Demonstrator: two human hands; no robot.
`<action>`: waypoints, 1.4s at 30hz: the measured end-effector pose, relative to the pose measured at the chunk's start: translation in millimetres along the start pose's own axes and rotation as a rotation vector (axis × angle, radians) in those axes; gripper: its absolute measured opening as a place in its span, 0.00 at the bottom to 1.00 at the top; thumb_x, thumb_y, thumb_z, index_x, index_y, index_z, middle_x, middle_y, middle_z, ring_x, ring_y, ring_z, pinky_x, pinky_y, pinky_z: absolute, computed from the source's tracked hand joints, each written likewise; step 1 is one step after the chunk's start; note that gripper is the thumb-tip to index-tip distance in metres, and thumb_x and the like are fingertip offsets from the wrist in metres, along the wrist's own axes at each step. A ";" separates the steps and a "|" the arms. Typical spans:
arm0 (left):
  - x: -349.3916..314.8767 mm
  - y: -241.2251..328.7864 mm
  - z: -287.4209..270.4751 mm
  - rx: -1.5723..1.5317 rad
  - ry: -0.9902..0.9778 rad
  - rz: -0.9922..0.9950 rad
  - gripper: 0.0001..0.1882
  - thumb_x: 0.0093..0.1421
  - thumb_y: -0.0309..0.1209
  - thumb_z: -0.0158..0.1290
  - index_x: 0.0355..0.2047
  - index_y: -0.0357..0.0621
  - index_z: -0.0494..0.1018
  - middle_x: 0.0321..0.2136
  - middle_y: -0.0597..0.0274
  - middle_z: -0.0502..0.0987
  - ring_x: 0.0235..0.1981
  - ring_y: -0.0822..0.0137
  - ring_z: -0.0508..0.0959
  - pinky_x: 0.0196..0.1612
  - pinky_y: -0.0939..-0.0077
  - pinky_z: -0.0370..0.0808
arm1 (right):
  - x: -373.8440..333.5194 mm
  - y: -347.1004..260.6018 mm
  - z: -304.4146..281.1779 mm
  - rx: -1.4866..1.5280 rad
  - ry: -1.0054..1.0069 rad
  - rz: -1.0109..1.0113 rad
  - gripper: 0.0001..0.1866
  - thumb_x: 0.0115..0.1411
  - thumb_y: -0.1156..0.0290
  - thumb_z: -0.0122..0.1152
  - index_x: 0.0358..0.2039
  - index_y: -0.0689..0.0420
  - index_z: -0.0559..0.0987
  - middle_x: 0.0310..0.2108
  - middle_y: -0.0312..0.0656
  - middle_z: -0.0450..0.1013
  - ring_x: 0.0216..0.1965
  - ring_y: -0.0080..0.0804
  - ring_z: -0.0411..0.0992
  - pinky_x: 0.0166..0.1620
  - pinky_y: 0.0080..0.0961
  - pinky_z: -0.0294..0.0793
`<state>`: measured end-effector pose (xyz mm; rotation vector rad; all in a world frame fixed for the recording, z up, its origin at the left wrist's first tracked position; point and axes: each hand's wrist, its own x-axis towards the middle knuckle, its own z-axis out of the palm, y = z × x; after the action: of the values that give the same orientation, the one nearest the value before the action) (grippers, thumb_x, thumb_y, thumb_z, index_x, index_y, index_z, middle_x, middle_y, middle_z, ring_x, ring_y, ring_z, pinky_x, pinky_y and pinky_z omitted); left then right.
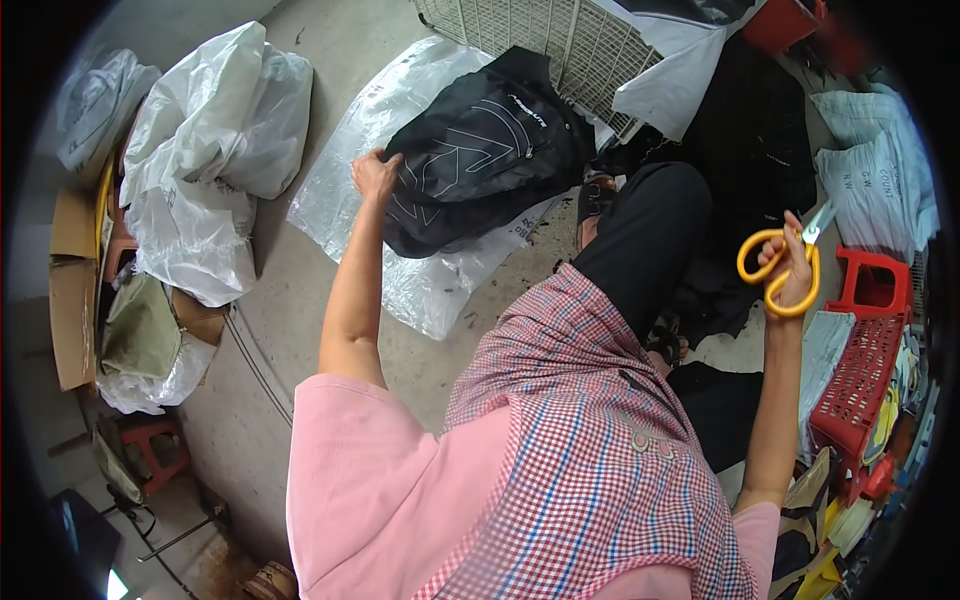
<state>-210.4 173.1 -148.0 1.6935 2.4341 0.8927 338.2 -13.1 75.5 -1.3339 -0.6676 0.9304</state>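
A black bag point(475, 150), which looks like a backpack with pale printed lines, lies on a clear plastic sheet point(335, 205) on the floor. My left hand point(375, 176) pinches the bag's left edge between thumb and fingers. Off to the right, my right hand point(793, 272) has its fingers through a pair of scissors point(813, 284) with yellow handles. Their metal blades point up and away, apart from the bag. Whether the blades are fully closed is hard to make out.
Beyond the bag stands a wire crate point(540, 28). Dark fabric point(755, 150) is heaped right of my knee. White plastic sacks point(215, 130) and a cardboard box point(75, 325) are at left. A red plastic basket point(858, 385) and a white woven sack point(870, 165) line the right side.
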 end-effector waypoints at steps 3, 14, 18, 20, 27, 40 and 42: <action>5.7 -8.8 -2.4 -0.100 -0.138 -0.082 0.20 0.44 0.44 0.60 0.30 0.41 0.81 0.19 0.58 0.77 0.23 0.59 0.76 0.32 0.65 0.74 | -20.1 19.5 -42.4 0.025 0.061 0.039 0.17 0.64 0.69 0.49 0.53 0.60 0.68 0.23 0.35 0.65 0.21 0.18 0.64 0.25 0.11 0.65; 31.6 25.7 -5.6 -0.421 -0.477 -0.269 0.18 0.47 0.40 0.62 0.30 0.37 0.79 0.19 0.61 0.76 0.20 0.68 0.73 0.28 0.77 0.72 | -70.0 87.6 -82.1 0.210 0.264 0.243 0.15 0.63 0.69 0.50 0.50 0.56 0.71 0.21 0.34 0.65 0.19 0.19 0.65 0.23 0.12 0.66; 40.9 89.2 -45.6 -0.610 -0.486 -0.211 0.17 0.48 0.37 0.63 0.31 0.33 0.78 0.20 0.59 0.76 0.20 0.70 0.73 0.26 0.80 0.71 | -72.3 100.6 -90.4 0.222 0.273 0.264 0.15 0.63 0.69 0.51 0.50 0.56 0.71 0.21 0.34 0.65 0.19 0.19 0.65 0.22 0.12 0.66; 50.7 123.5 -57.7 -0.707 -0.490 -0.188 0.17 0.48 0.35 0.64 0.32 0.32 0.78 0.20 0.59 0.76 0.19 0.71 0.73 0.25 0.81 0.70 | -69.4 108.6 -95.6 0.217 0.278 0.263 0.15 0.63 0.69 0.51 0.49 0.56 0.71 0.22 0.34 0.65 0.19 0.19 0.65 0.23 0.12 0.66; 107.0 210.8 -74.5 -1.056 -0.486 -0.241 0.16 0.51 0.31 0.63 0.34 0.29 0.76 0.24 0.56 0.78 0.21 0.71 0.75 0.24 0.84 0.72 | -52.4 124.2 -95.8 0.230 0.243 0.234 0.14 0.62 0.70 0.52 0.48 0.56 0.72 0.21 0.34 0.65 0.19 0.19 0.65 0.24 0.13 0.68; 5.7 47.7 -99.3 -0.968 -0.475 -0.361 0.20 0.58 0.32 0.57 0.45 0.30 0.71 0.42 0.49 0.76 0.39 0.61 0.78 0.41 0.74 0.75 | -61.0 130.4 -81.4 0.159 0.239 0.303 0.15 0.60 0.68 0.55 0.48 0.56 0.72 0.22 0.33 0.65 0.19 0.19 0.64 0.24 0.12 0.66; -20.6 28.9 -89.0 -0.641 -0.403 -0.282 0.24 0.56 0.34 0.59 0.48 0.30 0.68 0.44 0.46 0.74 0.42 0.57 0.75 0.44 0.68 0.73 | -65.5 129.9 -79.2 0.146 0.244 0.309 0.15 0.60 0.68 0.55 0.48 0.56 0.72 0.22 0.33 0.65 0.19 0.19 0.64 0.23 0.12 0.65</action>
<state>-208.8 123.8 -65.9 1.1324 1.7912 1.0188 349.8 -111.7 -57.2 -1.4133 -0.2048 1.0201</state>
